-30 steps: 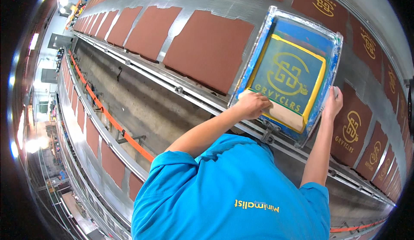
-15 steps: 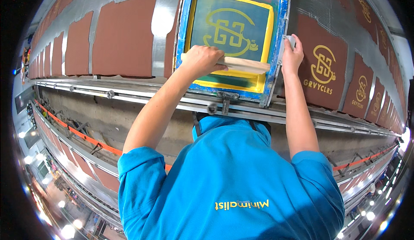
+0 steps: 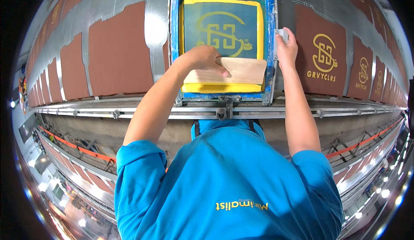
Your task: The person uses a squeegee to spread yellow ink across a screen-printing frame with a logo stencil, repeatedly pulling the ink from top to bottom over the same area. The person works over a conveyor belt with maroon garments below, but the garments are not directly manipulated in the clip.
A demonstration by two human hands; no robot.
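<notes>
A blue-edged printing screen (image 3: 174, 37) lies over the table in front of me, with yellow ink around its mesh and a looping emblem in the middle. My left hand (image 3: 206, 60) is closed around a wooden squeegee (image 3: 246, 71), thumb on its near face. The squeegee lies across the near part of the screen, its broad wooden face tilted toward me, just beyond a band of yellow ink. At the screen's right edge, my right hand (image 3: 288, 48) grips a pale handle (image 3: 282, 34) fixed to the frame.
Brown fabric panels (image 3: 118, 52) lie in rows on the grey table. Right of the screen, a brown panel (image 3: 320, 77) bears a yellow print. A metal rail (image 3: 159, 111) runs along the near edge, with a clamp (image 3: 227, 110) below the screen. An orange strip (image 3: 79, 144) runs lower down.
The squeegee has tipped so that more of its broad face shows, and it sits nearer the screen's near end. Both hands keep their holds. The whole view has shifted slightly.
</notes>
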